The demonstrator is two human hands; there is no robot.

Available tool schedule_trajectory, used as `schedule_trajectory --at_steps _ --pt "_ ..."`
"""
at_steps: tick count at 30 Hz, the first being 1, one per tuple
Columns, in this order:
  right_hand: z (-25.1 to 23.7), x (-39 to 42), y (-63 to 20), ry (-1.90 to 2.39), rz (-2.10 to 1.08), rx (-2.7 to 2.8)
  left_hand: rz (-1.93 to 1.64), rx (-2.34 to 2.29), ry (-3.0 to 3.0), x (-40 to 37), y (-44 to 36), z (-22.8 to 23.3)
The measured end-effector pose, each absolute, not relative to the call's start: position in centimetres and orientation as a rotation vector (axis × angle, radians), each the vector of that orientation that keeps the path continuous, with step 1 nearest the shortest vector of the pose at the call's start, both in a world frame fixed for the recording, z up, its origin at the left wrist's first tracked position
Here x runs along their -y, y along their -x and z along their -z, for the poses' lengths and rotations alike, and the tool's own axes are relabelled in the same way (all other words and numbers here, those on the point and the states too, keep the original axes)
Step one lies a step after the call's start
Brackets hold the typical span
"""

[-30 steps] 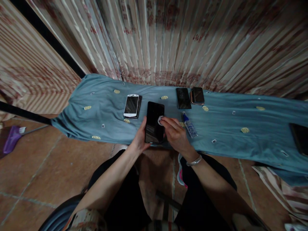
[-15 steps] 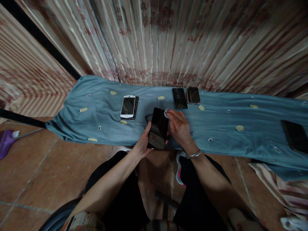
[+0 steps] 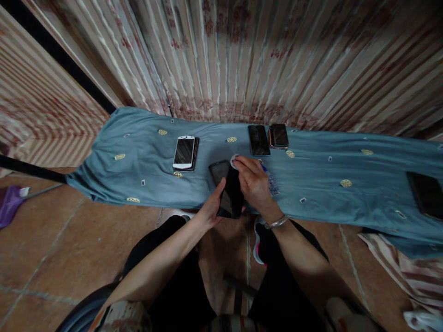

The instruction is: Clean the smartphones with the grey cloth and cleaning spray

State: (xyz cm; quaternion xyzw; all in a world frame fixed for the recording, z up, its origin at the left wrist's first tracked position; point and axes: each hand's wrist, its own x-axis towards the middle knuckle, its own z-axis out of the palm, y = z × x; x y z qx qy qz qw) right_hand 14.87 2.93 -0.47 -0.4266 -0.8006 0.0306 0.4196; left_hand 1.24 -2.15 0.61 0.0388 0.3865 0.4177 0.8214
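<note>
My left hand (image 3: 212,203) is wrapped round a black smartphone (image 3: 233,196), its thumb along the near side. The phone is tilted, and its face looks dark. Pinched in the fingers of my right hand (image 3: 254,182) is a small round white pad (image 3: 234,161), at the phone's upper end. Whether the pad touches the phone, I cannot tell. Just behind the left thumb shows another dark phone (image 3: 218,169), partly hidden. A blue patterned item (image 3: 272,180), too covered to name, lies beside my right hand.
A blue cloth (image 3: 321,198) covers the long bench. On it lie a white phone (image 3: 184,152) atop a dark one, a black phone (image 3: 259,140), a small phone stack (image 3: 278,136) and a dark device (image 3: 425,193) far right. A pleated curtain (image 3: 221,60) hangs behind.
The held phone has tilted and shifted slightly down and right, uncovering more of the phone behind. My right hand has moved a little left with the pad. More of the blue patterned item shows.
</note>
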Motion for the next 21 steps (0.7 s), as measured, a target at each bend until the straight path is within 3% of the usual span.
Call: schedule_trajectory --at_steps 21 --pt "0.0 0.5 -12.3 0.837 -0.158 2.172 -1.103 -0.907 -0.020 0.8 -0.4 -2.5"
